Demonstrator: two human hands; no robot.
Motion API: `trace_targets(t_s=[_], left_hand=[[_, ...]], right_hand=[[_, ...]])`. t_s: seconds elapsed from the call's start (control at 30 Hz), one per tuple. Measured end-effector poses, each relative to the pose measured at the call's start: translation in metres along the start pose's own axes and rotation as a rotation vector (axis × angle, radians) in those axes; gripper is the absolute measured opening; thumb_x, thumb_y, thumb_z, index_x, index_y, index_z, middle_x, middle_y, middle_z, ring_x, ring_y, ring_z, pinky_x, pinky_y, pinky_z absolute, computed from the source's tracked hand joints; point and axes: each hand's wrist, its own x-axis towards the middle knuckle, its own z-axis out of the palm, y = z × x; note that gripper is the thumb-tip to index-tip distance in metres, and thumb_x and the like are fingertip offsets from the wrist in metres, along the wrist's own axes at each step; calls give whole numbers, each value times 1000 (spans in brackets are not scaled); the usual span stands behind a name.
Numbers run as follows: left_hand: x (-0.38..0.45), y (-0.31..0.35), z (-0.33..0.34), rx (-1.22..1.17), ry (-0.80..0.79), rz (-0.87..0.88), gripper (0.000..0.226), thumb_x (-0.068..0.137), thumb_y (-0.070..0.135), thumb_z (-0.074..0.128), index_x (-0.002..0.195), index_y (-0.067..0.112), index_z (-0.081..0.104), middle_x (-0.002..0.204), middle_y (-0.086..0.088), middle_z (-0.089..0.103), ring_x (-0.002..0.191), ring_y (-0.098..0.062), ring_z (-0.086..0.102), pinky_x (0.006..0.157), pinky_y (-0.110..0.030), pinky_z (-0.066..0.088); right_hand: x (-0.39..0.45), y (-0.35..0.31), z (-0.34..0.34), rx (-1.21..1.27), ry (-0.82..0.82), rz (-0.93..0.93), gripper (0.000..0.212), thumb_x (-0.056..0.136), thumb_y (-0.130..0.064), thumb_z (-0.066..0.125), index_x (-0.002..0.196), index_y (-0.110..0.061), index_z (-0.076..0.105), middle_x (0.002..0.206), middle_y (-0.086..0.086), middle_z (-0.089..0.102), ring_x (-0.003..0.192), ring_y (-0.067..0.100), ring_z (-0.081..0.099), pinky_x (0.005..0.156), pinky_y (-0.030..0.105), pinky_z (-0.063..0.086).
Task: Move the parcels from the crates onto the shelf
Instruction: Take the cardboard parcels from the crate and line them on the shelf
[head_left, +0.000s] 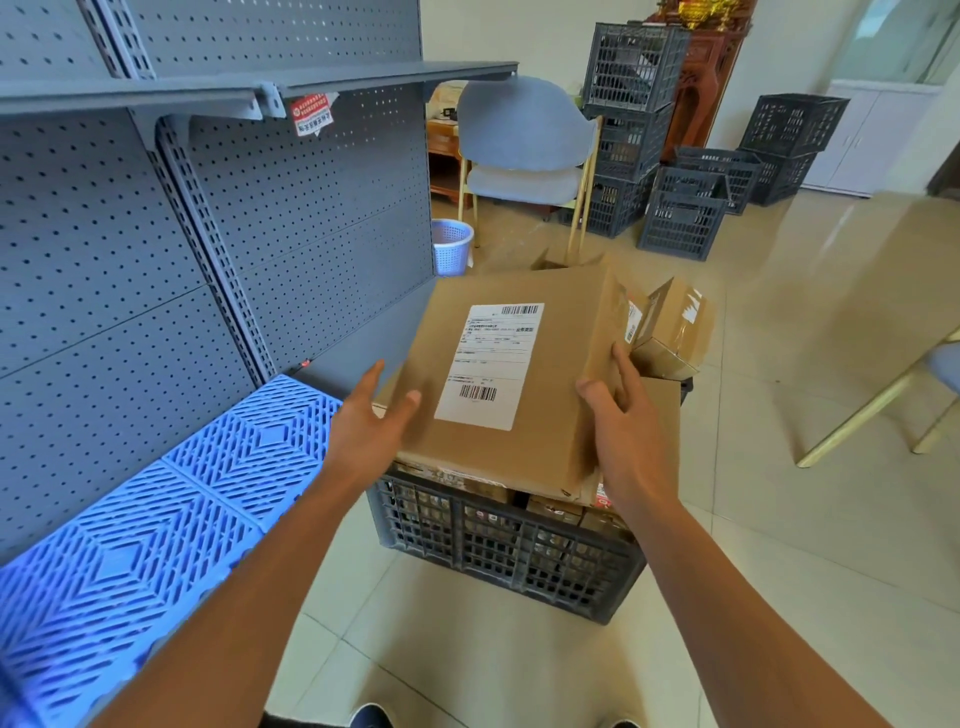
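Brown cardboard parcel (511, 374), white shipping label up, tilted above dark grey crate (498, 540). Crate on floor, packed with more parcels (670, 332). Grey pegboard shelf (249, 91) to its left.

The floor (779, 415) is laid with glossy beige tiles under a plain pale wall (519, 36). A grey padded chair (524, 140) stands beside a white plastic bin (452, 247). A carved wooden cabinet (701, 88) occupies the far corner; a light wooden table (857, 291) stands at right.
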Motion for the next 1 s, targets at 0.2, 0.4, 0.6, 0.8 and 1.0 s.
trace_targets(t_s=[0.2,0.4,0.6,0.8,1.0], left_hand=[[-1,-7,-11,-97,-88,-70,87,85,45,77,157,36,30,135,15,51,118,-7,52,108,-33,42],[-3,-11,-16,-111,-17,-37,79,86,40,78,152,49,35,134,11,56,123,-12,56,110,-44,46],[-9,-11,-22,-9,53,34,75,92,36,72,154,48,32,141,11,54,129,-16,53,112,-41,43],[-16,-20,-32,41,113,44,72,96,35,68,156,44,29,143,2,55,130,-21,51,112,-41,41],[-23,-44,-71,107,142,68,68,98,34,64,155,47,29,140,-4,53,129,-23,50,112,-41,40]], right_hand=[[2,6,2,19,-128,50,68,92,-47,67,150,-56,33,144,-11,49,123,16,54,108,53,45],[3,8,5,-191,-198,-23,59,103,-51,46,157,-49,22,142,-16,53,123,10,54,108,48,48],[-1,12,14,-379,-221,-90,48,109,-39,37,157,-41,30,134,-19,56,123,11,55,111,48,44],[-22,17,43,-508,-288,-211,92,100,-24,62,160,-41,-5,161,-12,25,133,11,41,112,42,40],[-31,28,86,-559,-432,-226,104,87,-40,78,160,-45,5,166,-13,-1,148,16,25,118,40,34]])
